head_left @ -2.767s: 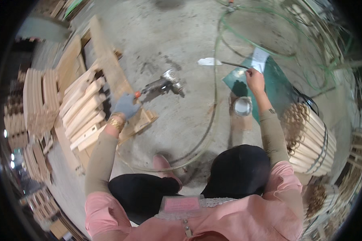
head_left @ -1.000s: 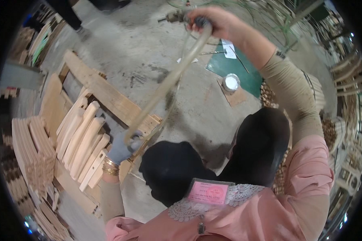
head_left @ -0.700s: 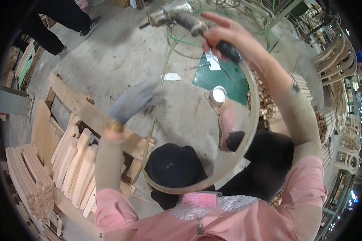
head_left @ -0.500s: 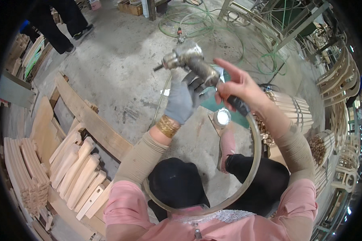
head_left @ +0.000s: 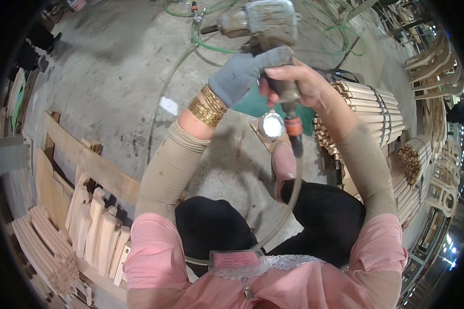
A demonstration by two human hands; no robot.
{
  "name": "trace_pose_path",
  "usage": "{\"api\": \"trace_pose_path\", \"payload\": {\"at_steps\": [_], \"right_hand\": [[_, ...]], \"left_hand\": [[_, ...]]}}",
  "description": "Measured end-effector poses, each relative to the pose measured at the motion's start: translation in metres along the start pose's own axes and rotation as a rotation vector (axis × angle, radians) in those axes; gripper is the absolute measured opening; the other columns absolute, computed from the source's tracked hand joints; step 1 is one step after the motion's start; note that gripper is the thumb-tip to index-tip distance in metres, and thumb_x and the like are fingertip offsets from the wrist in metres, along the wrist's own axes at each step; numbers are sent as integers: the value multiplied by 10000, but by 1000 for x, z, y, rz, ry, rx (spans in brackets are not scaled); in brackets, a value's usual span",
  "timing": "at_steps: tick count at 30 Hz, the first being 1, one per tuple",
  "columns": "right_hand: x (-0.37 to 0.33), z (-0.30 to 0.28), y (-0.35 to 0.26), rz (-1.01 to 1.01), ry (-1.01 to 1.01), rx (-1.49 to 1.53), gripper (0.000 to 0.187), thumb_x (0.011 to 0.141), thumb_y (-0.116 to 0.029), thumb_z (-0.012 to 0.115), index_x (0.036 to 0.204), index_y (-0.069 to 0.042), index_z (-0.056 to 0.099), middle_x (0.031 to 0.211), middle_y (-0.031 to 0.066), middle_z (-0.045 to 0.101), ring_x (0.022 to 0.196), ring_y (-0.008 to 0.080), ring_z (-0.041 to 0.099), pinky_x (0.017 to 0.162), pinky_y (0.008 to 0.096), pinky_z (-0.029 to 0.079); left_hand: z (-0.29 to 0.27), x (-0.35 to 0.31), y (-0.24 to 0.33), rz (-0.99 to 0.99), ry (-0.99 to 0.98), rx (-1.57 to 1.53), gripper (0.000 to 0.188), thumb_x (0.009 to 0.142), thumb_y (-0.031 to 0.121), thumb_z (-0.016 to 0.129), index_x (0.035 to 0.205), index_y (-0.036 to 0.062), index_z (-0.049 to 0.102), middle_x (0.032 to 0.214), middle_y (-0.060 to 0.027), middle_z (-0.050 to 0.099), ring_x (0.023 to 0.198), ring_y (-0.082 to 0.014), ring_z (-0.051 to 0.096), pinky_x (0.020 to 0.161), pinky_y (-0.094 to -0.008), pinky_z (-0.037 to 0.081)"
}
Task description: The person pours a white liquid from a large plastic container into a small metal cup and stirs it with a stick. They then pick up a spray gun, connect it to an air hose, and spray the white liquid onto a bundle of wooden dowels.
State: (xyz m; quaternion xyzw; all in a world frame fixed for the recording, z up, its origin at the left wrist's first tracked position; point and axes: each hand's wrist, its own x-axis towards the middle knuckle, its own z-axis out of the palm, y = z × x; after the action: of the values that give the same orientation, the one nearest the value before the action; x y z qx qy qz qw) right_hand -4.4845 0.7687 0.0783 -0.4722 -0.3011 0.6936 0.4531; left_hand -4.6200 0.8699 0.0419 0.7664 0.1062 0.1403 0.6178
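Note:
A worn metal air impact driver (head_left: 270, 23) is held up at the top of the view, its short dark bit pointing left. My left hand (head_left: 242, 72), in a grey glove with dark fingertips, wraps round its handle, thumb across the back. My bare right hand (head_left: 301, 85) has its fingers closed about the bottom of the handle, near the air inlet. Below hangs an orange hose coupling (head_left: 293, 126), joined to a clear air hose (head_left: 288, 206) that loops down across my lap. Part of the handle is hidden by my fingers.
A round tin (head_left: 271, 126) with a bright inside stands by my pink shoe (head_left: 283, 165). Bundled wooden rods (head_left: 368, 110) lie at the right. Shaped wooden parts (head_left: 95, 226) and a long board (head_left: 87, 149) are at the left. Green hoses (head_left: 340, 36) trail over the floor.
The driver has risen and turned more upright. My left hand has closed round its handle, and my right hand has drawn its extended finger in. The orange coupling has come into sight.

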Motion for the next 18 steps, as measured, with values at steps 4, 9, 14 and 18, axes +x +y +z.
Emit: {"api": "trace_pose_path", "payload": {"at_steps": [4, 9, 14, 18], "right_hand": [[-28, -15, 0, 7, 239, -48, 253, 706, -61, 579, 922, 66, 553, 773, 131, 609, 594, 163, 599, 579, 311, 534], [-34, -18, 19, -105, 314, 98, 501, 654, -17, 548, 1138, 80, 465, 763, 108, 576, 516, 106, 475, 499, 206, 375], [-62, -23, 10, -48, 515, -131, 479, 642, -50, 556, 1105, 58, 498, 681, 65, 564, 522, 95, 484, 493, 207, 390], [-115, -37, -3, -47, 641, -317, 414, 654, -72, 586, 1059, 8, 550, 648, 24, 543, 502, 67, 462, 464, 196, 363]], "left_hand": [[0, 29, -57, -14, -159, -199, 410, 810, 313, 539, 1120, 45, 526, 977, -112, 582, 903, -177, 547, 819, -269, 415], [5, 24, -201, -360, 100, 800, 390, 777, 225, 527, 1110, 24, 501, 1205, -173, 465, 1044, -295, 502, 846, -350, 430], [26, 56, -241, -607, 35, 982, 288, 807, 206, 437, 999, 22, 547, 1107, -180, 522, 997, -317, 524, 807, -420, 436], [62, 95, -224, -637, 24, 735, 341, 846, 261, 382, 964, 17, 588, 1034, -229, 563, 958, -373, 543, 783, -427, 438]]}}
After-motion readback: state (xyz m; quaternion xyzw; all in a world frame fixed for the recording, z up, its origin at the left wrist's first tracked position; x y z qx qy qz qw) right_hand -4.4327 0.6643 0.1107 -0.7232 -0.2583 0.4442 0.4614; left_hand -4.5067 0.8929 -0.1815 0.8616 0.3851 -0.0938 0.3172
